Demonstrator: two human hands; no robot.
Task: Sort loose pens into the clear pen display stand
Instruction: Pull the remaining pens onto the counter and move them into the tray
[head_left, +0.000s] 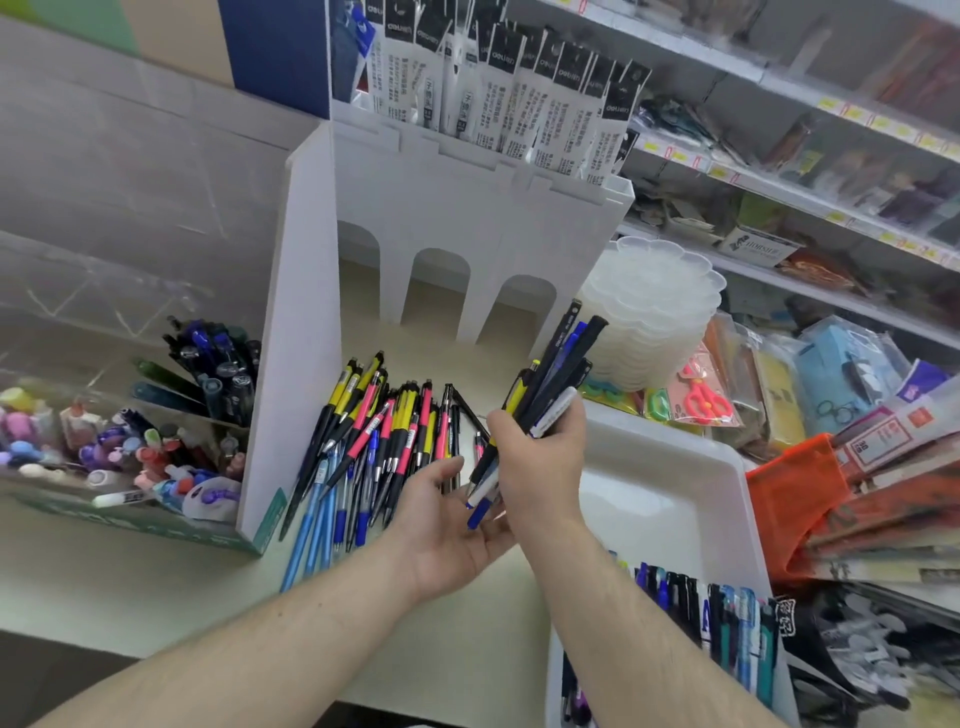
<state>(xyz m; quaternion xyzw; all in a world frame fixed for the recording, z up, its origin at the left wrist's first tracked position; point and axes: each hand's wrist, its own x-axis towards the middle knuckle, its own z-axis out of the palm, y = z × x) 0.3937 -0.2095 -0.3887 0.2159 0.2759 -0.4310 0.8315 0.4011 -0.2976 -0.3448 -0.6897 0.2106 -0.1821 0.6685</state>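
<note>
The right hand (540, 457) clenched a bundle of pens (550, 384) above the worktop's (156, 587) middle; the left hand (441, 519), released, cupped their tips. Gathering seemed underway; next, carry them to the clear stand (171, 374) at the left edge.
</note>
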